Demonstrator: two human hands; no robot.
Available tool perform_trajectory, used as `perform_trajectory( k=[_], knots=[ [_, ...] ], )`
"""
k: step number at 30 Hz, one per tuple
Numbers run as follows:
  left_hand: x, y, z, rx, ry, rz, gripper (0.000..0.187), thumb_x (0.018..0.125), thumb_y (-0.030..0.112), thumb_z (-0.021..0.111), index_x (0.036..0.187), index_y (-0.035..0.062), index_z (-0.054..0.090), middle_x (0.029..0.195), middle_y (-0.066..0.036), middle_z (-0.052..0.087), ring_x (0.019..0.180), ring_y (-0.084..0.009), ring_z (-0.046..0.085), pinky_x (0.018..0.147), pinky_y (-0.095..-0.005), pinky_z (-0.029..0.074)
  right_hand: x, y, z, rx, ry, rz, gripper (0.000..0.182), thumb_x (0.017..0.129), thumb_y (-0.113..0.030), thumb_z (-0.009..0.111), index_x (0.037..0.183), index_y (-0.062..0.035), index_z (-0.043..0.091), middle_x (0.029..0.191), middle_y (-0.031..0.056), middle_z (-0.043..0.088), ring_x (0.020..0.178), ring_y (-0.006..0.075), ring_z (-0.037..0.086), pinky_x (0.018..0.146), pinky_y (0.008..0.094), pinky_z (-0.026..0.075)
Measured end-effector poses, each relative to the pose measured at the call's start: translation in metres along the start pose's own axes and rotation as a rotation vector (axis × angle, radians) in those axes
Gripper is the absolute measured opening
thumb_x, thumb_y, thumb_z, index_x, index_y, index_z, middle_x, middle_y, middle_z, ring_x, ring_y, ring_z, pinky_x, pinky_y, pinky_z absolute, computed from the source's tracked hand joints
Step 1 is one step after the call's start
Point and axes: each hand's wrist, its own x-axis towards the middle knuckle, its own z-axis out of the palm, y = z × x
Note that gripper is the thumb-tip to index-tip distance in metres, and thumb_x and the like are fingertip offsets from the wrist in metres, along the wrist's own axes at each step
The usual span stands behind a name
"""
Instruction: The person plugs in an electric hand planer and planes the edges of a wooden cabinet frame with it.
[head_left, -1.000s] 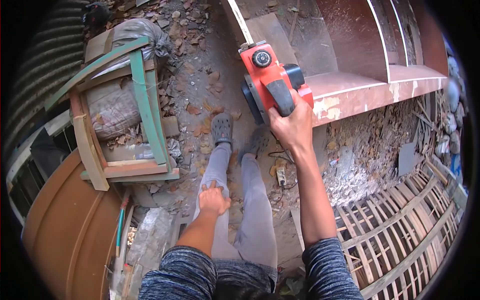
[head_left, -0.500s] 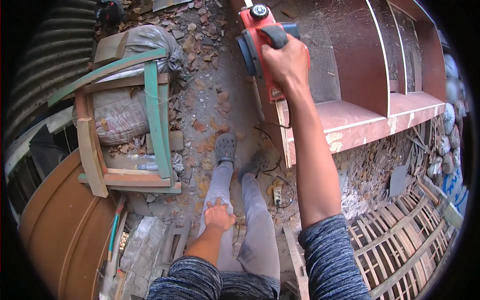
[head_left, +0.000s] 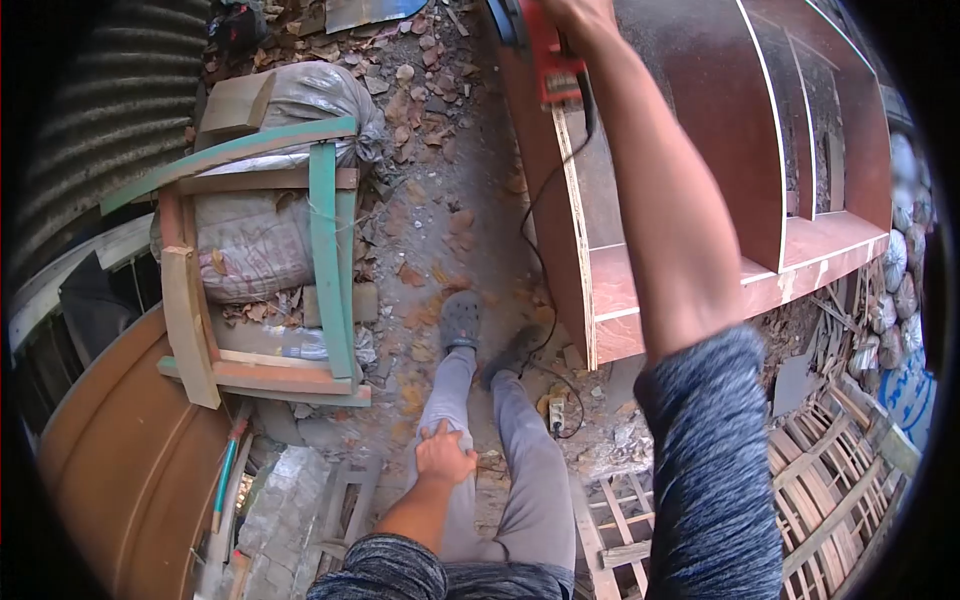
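Observation:
At the top edge of the view, my right hand (head_left: 582, 16) is wrapped round the handle of a red power planer (head_left: 556, 75), which is partly cut off by the frame. The planer rests on the plywood edge (head_left: 575, 220) of a reddish-brown cabinet (head_left: 725, 130) lying with its open compartments upward. A black cord (head_left: 541, 250) hangs from the planer and runs down beside the cabinet. My left hand (head_left: 444, 455) lies on my left thigh with its fingers spread, holding nothing.
A green and brown wooden frame (head_left: 325, 260) stands at the left around sacks (head_left: 250, 240). A socket block (head_left: 557, 412) lies by my feet. Slatted wood (head_left: 835, 480) is at the lower right, rubble and leaves on the ground, a brown panel (head_left: 125, 450) at the lower left.
My right hand and the planer have moved up and away along the cabinet edge, partly out of view. More of the edge and cord shows. The left hand stays on the thigh.

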Motion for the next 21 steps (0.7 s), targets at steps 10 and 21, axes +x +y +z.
perform_trajectory(
  k=[10,21],
  knots=[
    [-0.002,-0.005,0.011,0.062,0.027,0.0,0.054,0.079,0.037,0.077,0.129,0.0178,0.078,0.159,-0.013,0.054,0.143,-0.0453,0.052,0.118,-0.0481,0.046,-0.22,-0.003,-0.106,0.206,0.103,-0.174,0.049,0.086,-0.034,0.076,0.121,0.0012,0.075,0.099,0.008,0.076,0.09,0.0154,0.069,0.082,0.0326,0.055],
    [0.002,0.028,0.015,0.377,-0.073,0.052,0.054,0.081,0.043,0.074,0.129,0.0165,0.078,0.148,-0.008,0.06,0.136,-0.0371,0.059,0.118,-0.0429,0.046,-0.633,0.098,-0.097,0.235,0.08,0.496,0.021,0.083,-0.004,0.075,0.102,0.0003,0.069,0.077,0.0066,0.071,0.068,0.0132,0.067,0.067,0.0318,0.055]
  ],
)
